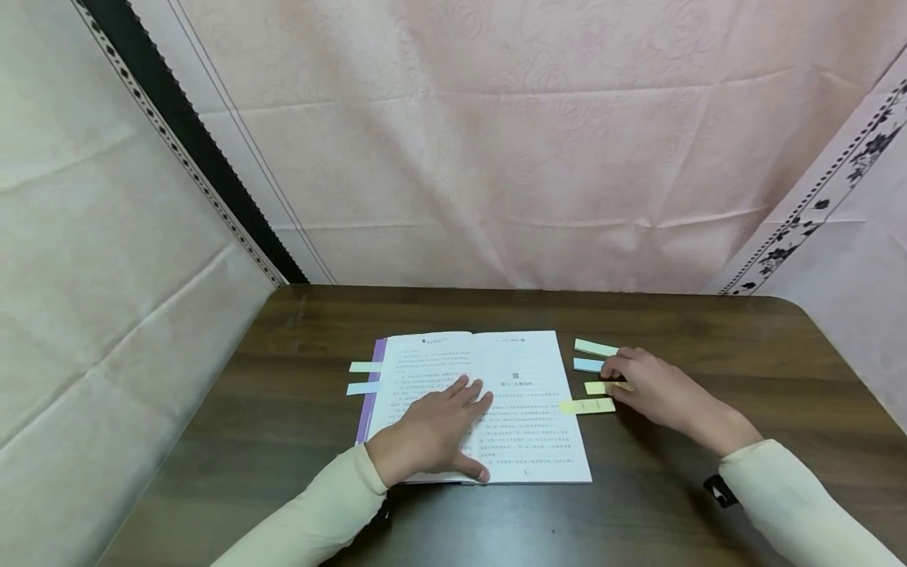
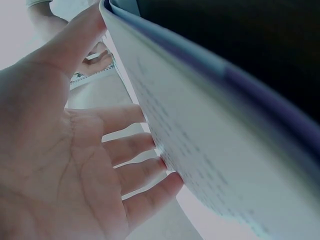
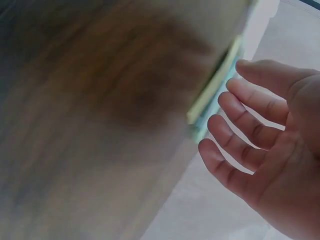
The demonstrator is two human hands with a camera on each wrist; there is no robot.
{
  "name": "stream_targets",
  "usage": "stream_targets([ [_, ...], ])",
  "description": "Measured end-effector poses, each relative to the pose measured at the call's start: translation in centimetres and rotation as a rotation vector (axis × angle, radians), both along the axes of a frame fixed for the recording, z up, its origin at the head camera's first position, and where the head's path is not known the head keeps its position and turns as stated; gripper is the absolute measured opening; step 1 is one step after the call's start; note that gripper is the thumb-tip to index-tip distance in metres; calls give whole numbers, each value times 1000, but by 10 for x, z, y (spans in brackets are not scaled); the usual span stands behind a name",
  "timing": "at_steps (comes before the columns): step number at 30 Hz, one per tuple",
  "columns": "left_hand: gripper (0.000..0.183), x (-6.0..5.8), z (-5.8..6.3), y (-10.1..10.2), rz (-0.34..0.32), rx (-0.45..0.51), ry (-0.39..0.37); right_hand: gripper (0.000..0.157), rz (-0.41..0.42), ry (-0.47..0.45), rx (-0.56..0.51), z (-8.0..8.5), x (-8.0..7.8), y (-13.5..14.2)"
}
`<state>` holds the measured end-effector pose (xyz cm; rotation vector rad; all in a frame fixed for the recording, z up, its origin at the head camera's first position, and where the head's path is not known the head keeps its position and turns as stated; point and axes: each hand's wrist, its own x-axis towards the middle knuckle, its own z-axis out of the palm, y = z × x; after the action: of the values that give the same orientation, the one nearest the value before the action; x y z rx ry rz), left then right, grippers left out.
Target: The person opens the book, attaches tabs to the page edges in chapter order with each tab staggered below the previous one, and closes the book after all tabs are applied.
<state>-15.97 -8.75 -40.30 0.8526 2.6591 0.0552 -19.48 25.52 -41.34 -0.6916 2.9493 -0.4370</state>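
Note:
An open book (image 1: 531, 441) with printed white pages and a purple cover edge lies on the table. My left hand (image 1: 432, 433) rests on its pages with fingers spread, the thumb near the bottom edge. My right hand (image 1: 659, 394) is low over paper index tabs to the right of the book, its fingers loosely bent and nothing pinched between them. Around its fingertips are a pale green tab (image 1: 595, 347), a blue tab (image 1: 587, 365) and a yellow-green tab (image 1: 597, 388), the last partly covered by the hand. A yellow tab (image 1: 595, 405) overlaps the right page's edge.
From the book's left side stick out another pale green tab (image 1: 364, 367) and another blue tab (image 1: 362, 387). The brown wooden table (image 1: 298, 449) has rounded far corners. Behind it hangs a pale patterned cloth (image 1: 496, 173), with more cloth at both sides.

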Motion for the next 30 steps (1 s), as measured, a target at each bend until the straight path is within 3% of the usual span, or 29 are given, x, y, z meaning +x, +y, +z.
stream_targets([
  [8,111,-1,4,-4,-11,-22,10,33,-51,-39,-235,22,-2,-27],
  [15,112,1,3,-8,-42,-30,-2,62,-104,-185,-131,10,-21,-61],
  [21,111,0,2,-7,-53,-32,-23,82,-104,-211,-74,-7,-38,-72],
  [25,100,2,2,-9,-8,71,-42,83,-129,-248,-66,-6,-39,-75],
  [30,66,10,7,-26,145,329,-25,85,-116,-286,-50,1,-39,-81],
])
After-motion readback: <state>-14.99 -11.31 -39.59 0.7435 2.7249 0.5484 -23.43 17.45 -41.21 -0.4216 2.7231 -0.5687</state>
